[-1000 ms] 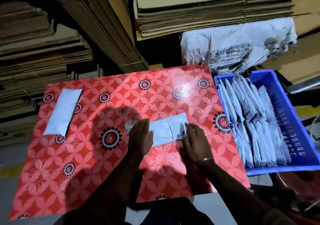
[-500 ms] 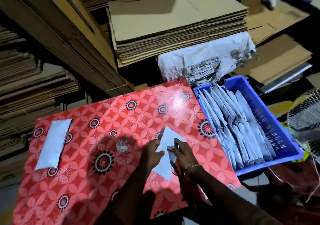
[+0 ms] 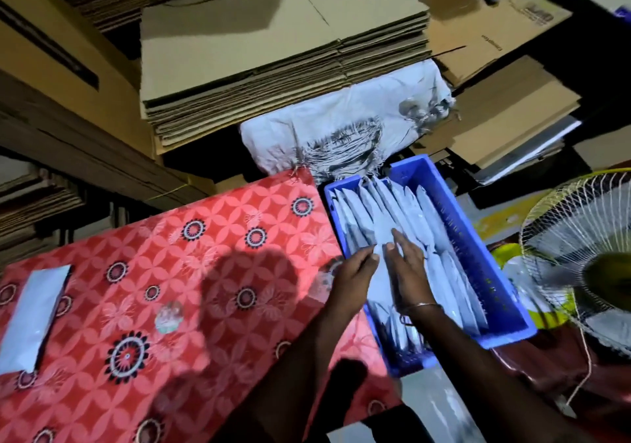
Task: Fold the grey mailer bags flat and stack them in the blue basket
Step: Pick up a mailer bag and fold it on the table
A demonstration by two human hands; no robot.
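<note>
Red patterned surface (image 3: 205, 271) no longer carried the folded bag (image 3: 381, 282); both hands had moved it into the blue basket (image 3: 478, 237), left hand (image 3: 355, 271) pinching its edge, right hand (image 3: 406, 271) pressed flat, fingers straight.

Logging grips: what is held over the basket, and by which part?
The left hand grips a folded mailer bag by its left edge; the right hand presses flat on its other side.
</note>
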